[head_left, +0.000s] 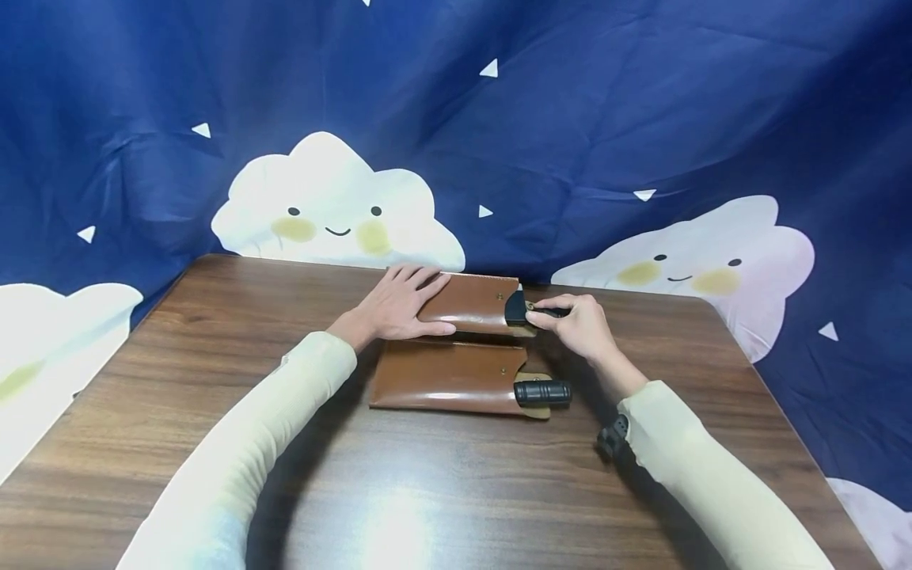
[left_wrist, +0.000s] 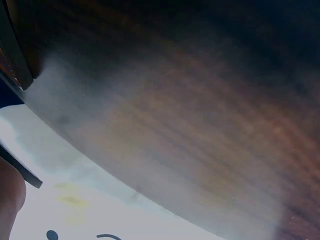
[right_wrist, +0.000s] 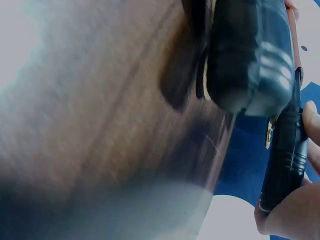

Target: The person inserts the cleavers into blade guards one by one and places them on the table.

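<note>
Two brown leather sheaths lie side by side on the wooden table. My left hand (head_left: 399,305) rests on the closed end of the far sheath (head_left: 473,303), its fingers spread. From that sheath's mouth shows the dark, wide blade of a black-handled knife (right_wrist: 284,160). My right hand (head_left: 580,323) pinches this knife's handle between thumb and fingers; most of the handle is hidden in the head view. The near sheath (head_left: 445,376) holds a second tool, whose ribbed black handle (head_left: 543,393) sticks out to the right, with neither hand on it.
Brown wood-grain table (head_left: 456,483) extends around the sheaths. Behind its far edge hangs a dark blue cloth (head_left: 570,142) printed with white clouds. A small black device (head_left: 613,438) sits at the right wrist.
</note>
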Demonstrator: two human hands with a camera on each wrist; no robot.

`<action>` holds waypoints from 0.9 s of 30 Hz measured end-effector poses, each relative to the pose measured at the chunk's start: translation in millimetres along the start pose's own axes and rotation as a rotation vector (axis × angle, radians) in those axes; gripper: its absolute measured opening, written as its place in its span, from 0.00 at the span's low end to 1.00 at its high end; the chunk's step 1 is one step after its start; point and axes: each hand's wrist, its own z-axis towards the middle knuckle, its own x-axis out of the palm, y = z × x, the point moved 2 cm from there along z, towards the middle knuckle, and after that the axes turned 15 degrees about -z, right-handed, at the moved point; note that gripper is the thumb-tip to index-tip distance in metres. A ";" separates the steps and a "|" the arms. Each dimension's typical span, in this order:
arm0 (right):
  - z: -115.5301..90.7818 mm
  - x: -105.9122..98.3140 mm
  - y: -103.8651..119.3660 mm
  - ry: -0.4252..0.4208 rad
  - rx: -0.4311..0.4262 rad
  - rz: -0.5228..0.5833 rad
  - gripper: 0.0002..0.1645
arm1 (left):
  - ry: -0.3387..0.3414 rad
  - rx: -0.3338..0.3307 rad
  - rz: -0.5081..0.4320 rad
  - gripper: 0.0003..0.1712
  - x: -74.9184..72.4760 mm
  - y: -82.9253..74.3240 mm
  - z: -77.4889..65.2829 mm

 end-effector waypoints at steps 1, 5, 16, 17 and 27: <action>2.4 0.0 -0.2 0.009 0.012 0.004 0.17 | 0.010 -0.007 0.004 0.56 0.1 1.3 1.9; 11.2 1.4 -1.5 0.047 0.043 0.020 0.18 | 0.059 -0.051 0.013 0.55 1.9 6.5 7.9; 21.0 12.9 -13.5 0.185 0.179 0.114 0.24 | 0.121 -0.084 -0.003 0.56 11.7 13.5 14.3; 21.2 14.0 -14.1 0.195 0.183 0.114 0.25 | 0.125 -0.083 -0.003 0.56 12.5 13.7 14.3; 22.4 24.3 -20.7 0.262 0.184 0.117 0.24 | 0.235 -0.163 -0.053 0.56 28.9 18.8 11.4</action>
